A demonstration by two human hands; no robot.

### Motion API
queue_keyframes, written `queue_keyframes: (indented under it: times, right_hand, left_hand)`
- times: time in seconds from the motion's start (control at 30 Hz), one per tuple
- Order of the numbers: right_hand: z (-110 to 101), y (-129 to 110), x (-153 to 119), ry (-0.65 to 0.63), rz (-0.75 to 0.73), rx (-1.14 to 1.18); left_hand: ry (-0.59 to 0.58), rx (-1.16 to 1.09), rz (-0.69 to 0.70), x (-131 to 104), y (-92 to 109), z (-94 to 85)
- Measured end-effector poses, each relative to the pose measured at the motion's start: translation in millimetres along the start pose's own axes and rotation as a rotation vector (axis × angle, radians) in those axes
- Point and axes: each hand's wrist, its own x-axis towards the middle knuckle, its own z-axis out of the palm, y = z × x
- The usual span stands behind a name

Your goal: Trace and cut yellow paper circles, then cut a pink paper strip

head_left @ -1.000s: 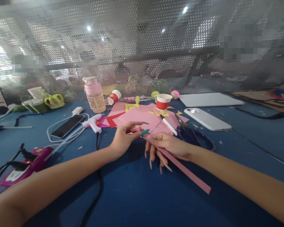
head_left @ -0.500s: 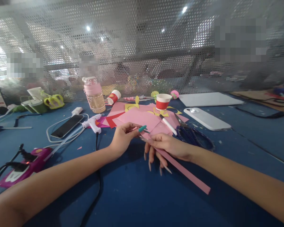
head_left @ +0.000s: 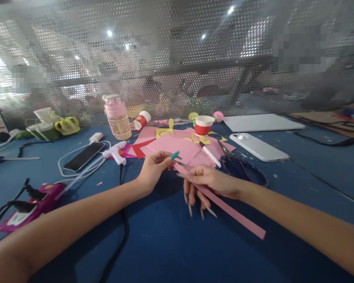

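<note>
A long pink paper strip (head_left: pixel 233 211) runs slantwise between my hands, its free end pointing to the lower right. My left hand (head_left: pixel 155 169) pinches the strip's far end between thumb and fingers; the thumb has a long teal nail. My right hand (head_left: pixel 206 181) grips the strip farther along with thumb and forefinger, the other fingers hanging below it. Behind my hands lie overlapping pink paper sheets (head_left: pixel 171 144), with yellow paper cut-outs (head_left: pixel 205 140) on them. A white marker (head_left: pixel 210 155) and blue-handled scissors (head_left: pixel 243 171) are just beyond my right hand.
A white glue gun (head_left: pixel 117 152), a black phone (head_left: pixel 84 156) and a purple power strip (head_left: pixel 44 200) with cables lie left. A pink-lidded bottle (head_left: pixel 117 118) and a red-and-white paper cup (head_left: pixel 203 125) stand at the back. A white phone (head_left: pixel 258 147) lies right, before a perforated metal screen (head_left: pixel 177 59).
My right hand has shifted slightly to the right along with the strip's free end. The left hand has barely moved and keeps its pinch.
</note>
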Motion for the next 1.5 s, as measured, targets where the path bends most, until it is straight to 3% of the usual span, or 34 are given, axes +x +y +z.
queue_keyframes:
  times: [0.47, 0.83, 1.5]
  right_hand:
    - [-2, 1, 0, 0.011, -0.007, 0.085]
    - [-16, -5, -4, -0.072, 0.084, 0.015]
    - [-16, -6, -6, -0.085, 0.100, 0.050]
  left_hand:
    - [-0.075, 0.084, -0.024, 1, -2, -1.4]
    - [-0.109, 0.224, -0.003, 3, -1, -5.9]
    - [-0.166, 0.199, -0.008, 4, -1, -4.4]
